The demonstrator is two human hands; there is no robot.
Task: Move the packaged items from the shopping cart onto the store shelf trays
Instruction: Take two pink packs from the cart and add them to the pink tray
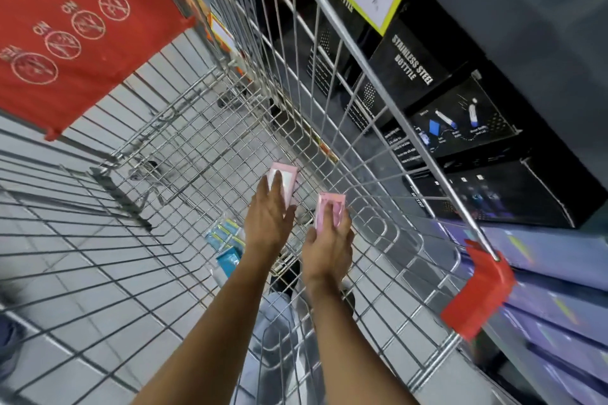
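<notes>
Pink packets fill both hands as a person reaches down into a wire shopping cart (197,154) parked beside a store shelf. The left hand (268,217) lies over one pink packet (285,179), fingers spread flat along its face and thumb curled toward its edge; the right hand (329,246) is closed round a second pink packet (332,210), fingertips wrapped across its near end. Both packets sit low in the basket, close to its wire floor, and whether they rest on it or are already lifted cannot be told.

Small, flat and apparently film-wrapped, the packets look light and fairly stiff, easily managed one per hand. Glossy wrap could prove slippery, so a pinch across the short sides, thumb against fingers, seems the safer hold.

More stock waits beneath the left forearm: blue packets (227,240) lying on the cart floor. Black boxes marked "stainless steel bottle" (411,66) stand on the shelf to the right, behind the cart's side, with blurred purple goods (559,273) below. The red child-seat flap (75,29) hangs at upper left.
</notes>
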